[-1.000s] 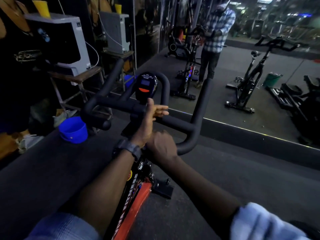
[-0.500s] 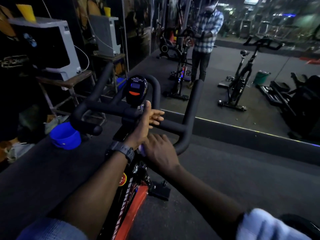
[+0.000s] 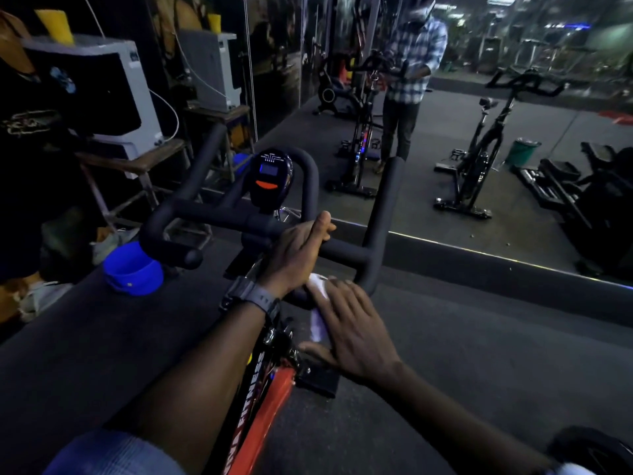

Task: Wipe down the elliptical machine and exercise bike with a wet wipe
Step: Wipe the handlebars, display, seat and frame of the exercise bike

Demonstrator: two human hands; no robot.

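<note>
Standing in the middle of the scene, the exercise bike [image 3: 263,399] shows a black and orange frame with white lettering running up it, a matte black handlebar [image 3: 219,217] with two long prongs reaching toward the far mirror [image 3: 479,186], and a small oval console [image 3: 270,178] with a bluish screen and an orange button. The left hand [image 3: 296,250] rests on the crossbar just right of the console, fingers straight and pressed together, pointing to the right; a dark wristwatch [image 3: 253,298] sits on its wrist. Nearer and a little lower, the right hand [image 3: 349,329] lies with fingers spread and fairly straight over a white wet wipe [image 3: 317,303], pressing it against the near end of the right handlebar bend. Most of the wipe is covered by that hand, so only a crumpled strip shows at the fingers' left edge. The bike's seat and pedals are out of view, and the lettering on the frame is cut off by the left forearm. A blue bucket [image 3: 133,270] sits on the dark floor [image 3: 479,354] to the left, partly behind the left handlebar end. The dim light leaves the left background hard to read.
</note>
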